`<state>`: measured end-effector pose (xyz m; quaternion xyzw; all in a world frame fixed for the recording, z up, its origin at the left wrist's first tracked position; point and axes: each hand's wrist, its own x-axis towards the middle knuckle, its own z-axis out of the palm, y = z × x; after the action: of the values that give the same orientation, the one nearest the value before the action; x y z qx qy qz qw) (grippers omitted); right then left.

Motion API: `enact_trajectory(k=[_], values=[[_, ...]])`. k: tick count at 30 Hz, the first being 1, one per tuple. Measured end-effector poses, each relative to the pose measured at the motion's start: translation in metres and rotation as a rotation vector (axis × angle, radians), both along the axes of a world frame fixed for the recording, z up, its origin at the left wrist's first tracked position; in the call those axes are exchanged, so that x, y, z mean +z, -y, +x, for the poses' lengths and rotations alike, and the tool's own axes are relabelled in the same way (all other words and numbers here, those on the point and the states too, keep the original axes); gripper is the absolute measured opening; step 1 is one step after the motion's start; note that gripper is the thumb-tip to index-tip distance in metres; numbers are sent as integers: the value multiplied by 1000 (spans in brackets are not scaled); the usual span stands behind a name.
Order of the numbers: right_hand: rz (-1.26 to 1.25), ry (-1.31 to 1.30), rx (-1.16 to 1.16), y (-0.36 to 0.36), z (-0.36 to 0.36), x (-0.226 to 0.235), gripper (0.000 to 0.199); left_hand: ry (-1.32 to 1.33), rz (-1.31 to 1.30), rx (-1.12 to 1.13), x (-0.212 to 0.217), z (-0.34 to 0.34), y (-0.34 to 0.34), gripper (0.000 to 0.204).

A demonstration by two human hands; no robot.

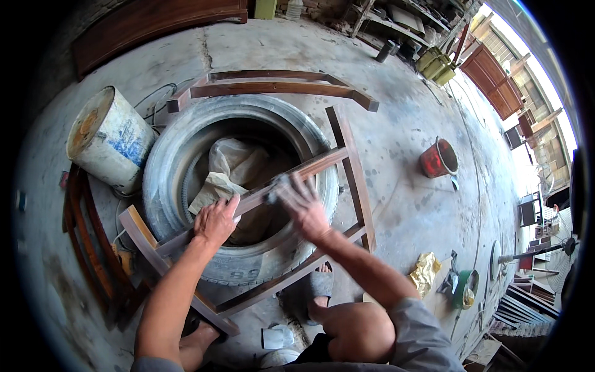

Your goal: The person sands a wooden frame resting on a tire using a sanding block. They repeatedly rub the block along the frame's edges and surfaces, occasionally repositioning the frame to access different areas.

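A wooden frame (pixel 354 168) with two long rails and two end posts lies tilted across a large tyre (pixel 170 149). My left hand (pixel 215 221) is closed over the upper rail near its left part. Farther right along that same rail, my right hand (pixel 304 208) is smeared by motion. A small dark grey piece (pixel 273 193) shows at its fingers, on the wood; its kind is too blurred to make out. Inside the tyre lie crumpled pale sheets (pixel 232 160). The frame's lower rail (pixel 273 287) runs above my feet.
Behind the tyre lies another wooden frame (pixel 273 88). A stained white bucket (pixel 121 146) stands at the left, near curved wooden pieces (pixel 87 229). To the right are a red bucket (pixel 439 157), crumpled yellowish paper (pixel 424 273), a green tin (pixel 465 289) and a fan (pixel 496 260).
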<state>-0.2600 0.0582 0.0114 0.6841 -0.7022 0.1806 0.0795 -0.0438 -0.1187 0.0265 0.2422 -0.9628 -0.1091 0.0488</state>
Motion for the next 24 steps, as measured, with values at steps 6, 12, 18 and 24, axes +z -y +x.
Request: enact_trajectory(k=[6,12,18,24], values=[[77,-37,-515,-24,-121,18,63,-18,4,7,-2,-3,1,58],[-16,126,-514,-76,-123,-8,57,-5,36,13,2,-3,-4,59],[-186,123,-404,-20,-95,5,49,-44,38,16,-10,-3,-4,57],[98,-49,-200,-23,-87,24,63,-36,54,53,-7,2,-2,55]])
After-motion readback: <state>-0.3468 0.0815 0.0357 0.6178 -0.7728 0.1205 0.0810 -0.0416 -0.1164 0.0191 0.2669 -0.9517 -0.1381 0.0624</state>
